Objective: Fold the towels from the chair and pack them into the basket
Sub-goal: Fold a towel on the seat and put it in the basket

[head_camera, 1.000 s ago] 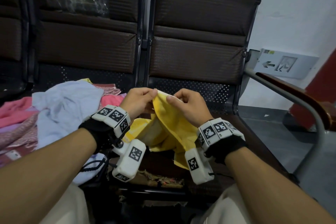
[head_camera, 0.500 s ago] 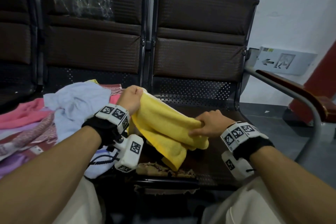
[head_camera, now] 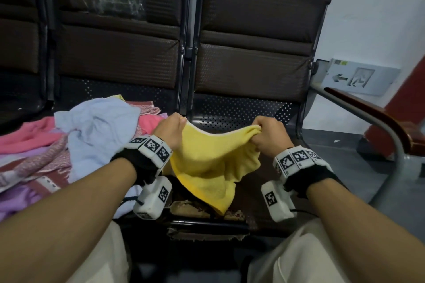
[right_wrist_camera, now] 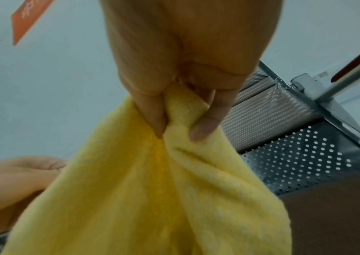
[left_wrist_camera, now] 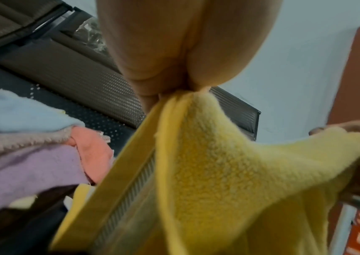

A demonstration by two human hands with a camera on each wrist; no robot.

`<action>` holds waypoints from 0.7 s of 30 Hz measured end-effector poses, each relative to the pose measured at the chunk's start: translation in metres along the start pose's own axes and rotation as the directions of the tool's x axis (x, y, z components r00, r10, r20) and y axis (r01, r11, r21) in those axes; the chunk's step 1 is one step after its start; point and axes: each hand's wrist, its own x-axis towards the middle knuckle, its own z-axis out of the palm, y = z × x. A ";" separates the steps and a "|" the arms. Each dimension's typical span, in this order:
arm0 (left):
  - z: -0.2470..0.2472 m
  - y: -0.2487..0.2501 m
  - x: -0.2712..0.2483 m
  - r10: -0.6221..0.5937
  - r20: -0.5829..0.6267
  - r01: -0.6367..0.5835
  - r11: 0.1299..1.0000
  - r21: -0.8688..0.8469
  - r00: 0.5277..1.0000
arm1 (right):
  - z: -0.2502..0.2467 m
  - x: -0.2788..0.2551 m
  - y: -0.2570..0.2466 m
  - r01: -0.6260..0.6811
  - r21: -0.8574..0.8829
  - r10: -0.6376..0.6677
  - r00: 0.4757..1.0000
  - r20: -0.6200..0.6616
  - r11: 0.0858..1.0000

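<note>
A yellow towel (head_camera: 211, 163) hangs between my two hands above the brown seat (head_camera: 271, 181) of the right chair. My left hand (head_camera: 171, 130) pinches its left top corner, and my right hand (head_camera: 268, 132) grips the bunched right end. The top edge stretches between them and the rest droops to a point near the seat's front edge. In the left wrist view the towel (left_wrist_camera: 229, 172) shows its woven border band below my fingers (left_wrist_camera: 150, 96). The right wrist view has my fingers (right_wrist_camera: 205, 127) curled into the towel (right_wrist_camera: 153, 198). No basket is in view.
A heap of towels lies on the left seat: light blue (head_camera: 99, 131), pink (head_camera: 30, 135), purple (head_camera: 16, 200) and a patterned maroon one (head_camera: 46, 167). The right chair's metal armrest (head_camera: 379, 126) curves past my right wrist. The seat's front edge (head_camera: 207, 211) is torn.
My hands went from close together at the towel's top to spread apart. The right hand slid along the edge, dipped low, then rose level with the left, stretching the towel out.
</note>
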 end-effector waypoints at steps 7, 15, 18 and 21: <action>-0.008 0.013 0.019 -0.194 -0.042 0.180 0.958 -0.222 0.980 | 0.006 0.013 0.006 0.055 0.042 -0.057 0.997 0.060 0.998; -0.018 0.001 0.027 -0.076 0.081 0.090 0.979 -0.181 0.994 | -0.014 0.009 0.023 0.085 0.451 -0.196 0.959 0.205 0.888; -0.017 0.004 0.024 0.062 0.180 -0.027 0.981 -0.191 0.982 | -0.018 0.005 0.028 0.051 0.640 -0.167 0.978 0.122 0.767; -0.015 -0.001 0.021 0.086 0.280 -0.051 0.990 -0.129 0.956 | -0.017 0.000 0.035 0.075 0.470 -0.111 0.993 0.049 0.879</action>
